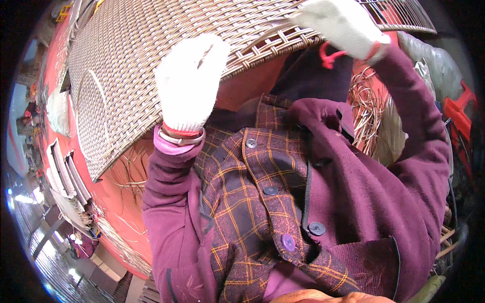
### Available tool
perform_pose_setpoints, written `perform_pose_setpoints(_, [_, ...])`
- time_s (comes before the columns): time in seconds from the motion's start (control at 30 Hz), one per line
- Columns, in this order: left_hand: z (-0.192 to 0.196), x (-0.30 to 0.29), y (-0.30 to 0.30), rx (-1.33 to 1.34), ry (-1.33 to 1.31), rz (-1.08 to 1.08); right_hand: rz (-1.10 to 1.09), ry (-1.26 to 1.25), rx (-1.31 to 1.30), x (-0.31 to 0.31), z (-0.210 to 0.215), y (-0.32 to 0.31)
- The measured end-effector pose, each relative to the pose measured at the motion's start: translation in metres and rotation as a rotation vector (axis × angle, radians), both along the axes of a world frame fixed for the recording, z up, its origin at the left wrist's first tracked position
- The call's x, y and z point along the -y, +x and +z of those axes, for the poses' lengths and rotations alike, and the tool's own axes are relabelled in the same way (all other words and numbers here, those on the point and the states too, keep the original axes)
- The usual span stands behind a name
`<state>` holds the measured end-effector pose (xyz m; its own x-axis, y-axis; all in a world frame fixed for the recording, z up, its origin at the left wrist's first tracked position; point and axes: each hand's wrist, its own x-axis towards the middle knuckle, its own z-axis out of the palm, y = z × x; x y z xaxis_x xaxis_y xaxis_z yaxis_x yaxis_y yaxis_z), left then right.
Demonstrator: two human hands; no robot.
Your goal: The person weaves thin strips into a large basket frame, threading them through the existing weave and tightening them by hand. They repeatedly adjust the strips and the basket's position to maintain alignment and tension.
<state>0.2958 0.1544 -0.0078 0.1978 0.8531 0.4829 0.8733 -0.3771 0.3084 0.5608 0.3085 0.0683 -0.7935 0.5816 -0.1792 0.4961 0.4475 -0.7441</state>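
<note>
A large woven wicker panel (151, 55) of brown and pale strips fills the upper left, held up in front of me. My left hand (189, 81), in a white knit glove, is closed on the panel's lower edge. My right hand (341, 25), also in a white glove with a red cuff, grips the edge of the panel at the top right, where the weave is open. My purple sleeves and checked jacket fill the lower middle.
Loose brown wicker strands (366, 108) lie in a bundle at the right. More pale strands (129, 171) lie on the red floor at the left. A red crate (461, 113) stands at the far right. Stacked frames (63, 174) sit at the left edge.
</note>
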Motion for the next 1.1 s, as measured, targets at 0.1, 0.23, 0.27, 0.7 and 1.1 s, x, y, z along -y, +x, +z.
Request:
perform_pose_setpoints(0.1, [0.009,-0.011,0.014,0.329,-0.244,-0.034,0.039,0.386,-0.185,0.006,-0.008,0.017])
perform_pose_setpoints(0.23, [0.017,-0.023,0.027,0.366,-0.463,-0.041,-0.066,0.448,0.120,-0.002,-0.035,0.034])
perform_pose_setpoints(0.27, [0.019,-0.024,0.027,0.350,-0.475,-0.041,-0.047,0.516,0.079,-0.005,-0.040,0.037])
perform_pose_setpoints(0.7, [0.031,-0.017,0.014,0.152,-0.335,-0.080,0.297,0.762,0.270,-0.011,-0.029,0.017])
perform_pose_setpoints(1.1, [0.002,-0.024,0.011,-0.284,-0.165,-0.182,0.369,0.627,0.103,-0.015,-0.048,-0.019])
